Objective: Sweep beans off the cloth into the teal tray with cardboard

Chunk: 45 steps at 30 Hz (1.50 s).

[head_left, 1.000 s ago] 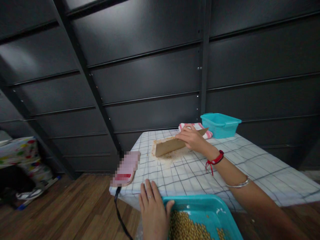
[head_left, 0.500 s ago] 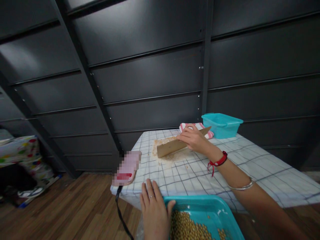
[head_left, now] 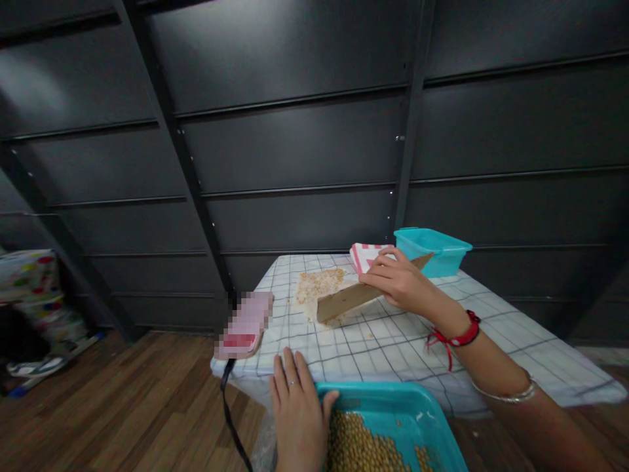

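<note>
My right hand (head_left: 400,285) grips a strip of brown cardboard (head_left: 346,300) that stands on its long edge on the checked tablecloth (head_left: 388,341). The strip sits at the near side of a patch of scattered pale grains (head_left: 318,286). My left hand (head_left: 299,413) holds the near-left rim of a teal tray (head_left: 393,396) filled with yellow beans (head_left: 361,452), thumb over the rim and fingers flat on the outside. A red cord and a silver bangle circle my right wrist.
A teal tub (head_left: 432,249) and a red-and-white striped cloth (head_left: 366,255) lie at the table's far end. A pink, blurred flat object (head_left: 244,324) with a black cord hangs over the left edge. Dark metal shelving stands behind; wooden floor and colourful bags at left.
My right hand has dragged the cardboard strip toward me across the grain patch, uncovering grains beyond it. The view has shifted slightly. My left hand stays on the tray rim.
</note>
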Motion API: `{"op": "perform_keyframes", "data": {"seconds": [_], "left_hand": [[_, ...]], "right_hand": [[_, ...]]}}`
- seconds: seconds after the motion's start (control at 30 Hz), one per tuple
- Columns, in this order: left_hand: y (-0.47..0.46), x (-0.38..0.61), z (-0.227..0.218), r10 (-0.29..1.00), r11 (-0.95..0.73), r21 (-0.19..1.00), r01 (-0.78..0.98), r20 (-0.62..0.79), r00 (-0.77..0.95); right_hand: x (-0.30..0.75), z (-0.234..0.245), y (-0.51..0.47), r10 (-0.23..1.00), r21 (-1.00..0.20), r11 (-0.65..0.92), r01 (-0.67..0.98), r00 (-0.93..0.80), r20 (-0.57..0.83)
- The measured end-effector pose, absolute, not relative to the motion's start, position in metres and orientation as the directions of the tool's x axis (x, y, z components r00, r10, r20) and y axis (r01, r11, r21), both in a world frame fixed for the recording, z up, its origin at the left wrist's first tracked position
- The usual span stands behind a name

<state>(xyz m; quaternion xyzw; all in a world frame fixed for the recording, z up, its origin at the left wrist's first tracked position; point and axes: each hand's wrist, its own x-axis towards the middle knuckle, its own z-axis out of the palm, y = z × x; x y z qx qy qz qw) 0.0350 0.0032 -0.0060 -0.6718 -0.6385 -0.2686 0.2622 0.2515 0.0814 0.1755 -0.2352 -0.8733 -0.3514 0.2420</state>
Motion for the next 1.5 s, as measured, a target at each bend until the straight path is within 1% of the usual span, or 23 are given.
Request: {"op": "perform_keyframes", "data": {"seconds": [0.2, 0.4, 0.6, 0.73, 0.8, 0.93, 1.1, 1.5], "left_hand": [[0.002, 0.035, -0.005, 0.729, -0.041, 0.007, 0.999, 0.685, 0.025], [0.002, 0.035, -0.005, 0.730, -0.022, -0.022, 1.000, 0.683, 0.030], [0.000, 0.035, -0.002, 0.720, -0.010, -0.044, 0.999, 0.693, 0.038], [0.000, 0.035, -0.001, 0.718, -0.013, -0.051, 0.999, 0.695, 0.045], [0.000, 0.035, -0.001, 0.726, -0.014, -0.049, 0.999, 0.687, 0.044], [0.000, 0.034, -0.001, 0.727, -0.021, -0.052, 0.998, 0.684, 0.051], [0.000, 0.034, -0.001, 0.701, -0.022, -0.076, 0.997, 0.710, 0.070], [0.000, 0.031, -0.004, 0.719, -0.055, -0.030, 0.998, 0.692, 0.061]], "right_hand": [[0.257, 0.175, 0.069, 0.212, 0.472, 0.629, 0.618, -0.720, 0.660], [0.258, 0.166, 0.068, 0.184, 0.494, 0.628, 0.601, -0.732, 0.656], [0.264, 0.165, 0.068, 0.182, 0.460, 0.652, 0.603, -0.713, 0.677], [0.263, 0.162, 0.070, 0.166, 0.466, 0.642, 0.609, -0.704, 0.690], [0.262, 0.160, 0.071, 0.175, 0.471, 0.642, 0.605, -0.714, 0.678], [0.265, 0.157, 0.069, 0.204, 0.443, 0.660, 0.608, -0.711, 0.673], [0.272, 0.158, 0.064, 0.168, 0.426, 0.694, 0.580, -0.707, 0.687], [0.270, 0.152, 0.061, 0.200, 0.381, 0.706, 0.596, -0.685, 0.701]]}}
